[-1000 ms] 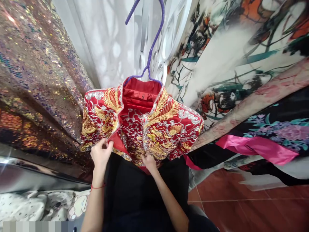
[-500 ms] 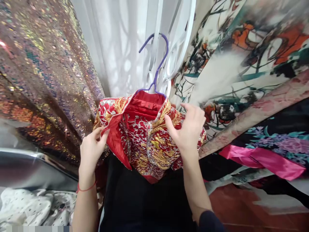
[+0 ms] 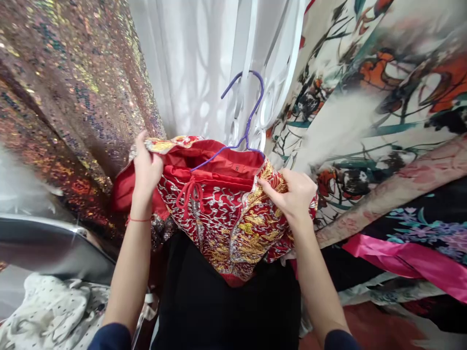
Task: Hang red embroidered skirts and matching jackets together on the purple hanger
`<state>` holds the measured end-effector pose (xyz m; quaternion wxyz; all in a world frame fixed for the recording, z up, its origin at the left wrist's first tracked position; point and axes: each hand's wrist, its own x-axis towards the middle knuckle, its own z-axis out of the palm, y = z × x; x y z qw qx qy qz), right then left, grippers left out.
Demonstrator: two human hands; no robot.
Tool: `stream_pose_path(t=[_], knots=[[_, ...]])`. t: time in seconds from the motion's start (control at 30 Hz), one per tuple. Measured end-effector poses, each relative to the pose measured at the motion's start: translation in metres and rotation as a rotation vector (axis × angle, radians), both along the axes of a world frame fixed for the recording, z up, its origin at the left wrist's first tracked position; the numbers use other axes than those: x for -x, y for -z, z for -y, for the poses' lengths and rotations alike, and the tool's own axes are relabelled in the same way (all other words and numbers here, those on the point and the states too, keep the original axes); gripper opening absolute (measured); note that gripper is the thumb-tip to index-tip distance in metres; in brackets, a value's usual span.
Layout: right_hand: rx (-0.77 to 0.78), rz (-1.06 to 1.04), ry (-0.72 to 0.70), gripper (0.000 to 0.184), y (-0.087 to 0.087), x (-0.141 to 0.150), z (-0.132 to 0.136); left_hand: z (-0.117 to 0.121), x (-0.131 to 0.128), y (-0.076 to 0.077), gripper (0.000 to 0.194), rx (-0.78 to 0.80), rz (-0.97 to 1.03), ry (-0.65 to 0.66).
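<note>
A red jacket (image 3: pixel 215 218) with gold and silver embroidery hangs from a purple hanger (image 3: pixel 251 116). My left hand (image 3: pixel 146 170) grips the jacket's left front edge and holds it spread outward, so the red lining shows. My right hand (image 3: pixel 295 192) is closed on the right shoulder, thumb on the gold embroidery near the collar. One side of the hanger lies bare across the opened neck; its other end is hidden under the right shoulder. Inside the opening sit a small size label (image 3: pixel 237 168) and a red tied cord (image 3: pixel 190 194).
A sequined cloth (image 3: pixel 83 87) drapes at the left, white curtain fabric (image 3: pixel 182 63) behind. White ornate metalwork (image 3: pixel 251 43) stands behind the hanger. Printed fabric (image 3: pixel 365 116) and a pink ribbon (image 3: pixel 404 257) are at the right. Dotted white cloth (image 3: pixel 51 306) lies lower left.
My left hand has moved up and outward with the jacket's front edge, baring one arm of the hanger. My right hand has closed on the right shoulder.
</note>
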<state>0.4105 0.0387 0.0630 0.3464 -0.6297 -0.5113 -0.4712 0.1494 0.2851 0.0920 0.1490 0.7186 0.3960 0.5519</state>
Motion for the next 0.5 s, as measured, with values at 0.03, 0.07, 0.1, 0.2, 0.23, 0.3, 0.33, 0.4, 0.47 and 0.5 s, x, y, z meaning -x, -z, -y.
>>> stream_pose_path(t=[0.03,0.07,0.1,0.2,0.23,0.3,0.33,0.4,0.47,0.5], knots=[[0.039,0.001,-0.035,0.051,-0.001,-0.003,0.002,-0.001,-0.004,-0.001,0.040,0.087,-0.061,0.078],[0.080,-0.002,-0.065,0.050,-0.002,-0.005,0.003,0.002,-0.006,-0.002,0.037,0.165,-0.125,0.152],[0.118,-0.010,-0.089,0.049,-0.002,-0.006,0.005,0.009,-0.007,-0.004,0.038,0.207,-0.179,0.204],[0.182,-0.069,-0.130,0.048,-0.005,-0.005,0.008,0.049,-0.009,-0.011,0.042,0.005,-0.233,0.184],[0.191,-0.101,-0.132,0.048,-0.006,-0.002,0.009,0.065,-0.013,-0.013,0.037,-0.154,-0.224,0.157],[0.207,-0.169,-0.118,0.047,-0.009,0.003,0.012,0.098,-0.029,-0.018,0.027,-0.461,-0.234,0.224],[0.217,-0.191,-0.110,0.046,-0.010,0.005,0.014,0.112,-0.041,-0.019,0.022,-0.594,-0.269,0.319],[0.233,-0.192,-0.105,0.045,-0.012,0.007,0.019,0.134,-0.070,-0.022,0.022,-0.786,-0.361,0.510],[0.245,-0.173,-0.101,0.044,-0.014,0.006,0.025,0.144,-0.098,-0.022,0.029,-0.863,-0.425,0.610],[0.255,-0.167,-0.097,0.044,-0.014,0.004,0.028,0.145,-0.109,-0.021,0.030,-0.872,-0.444,0.626]])
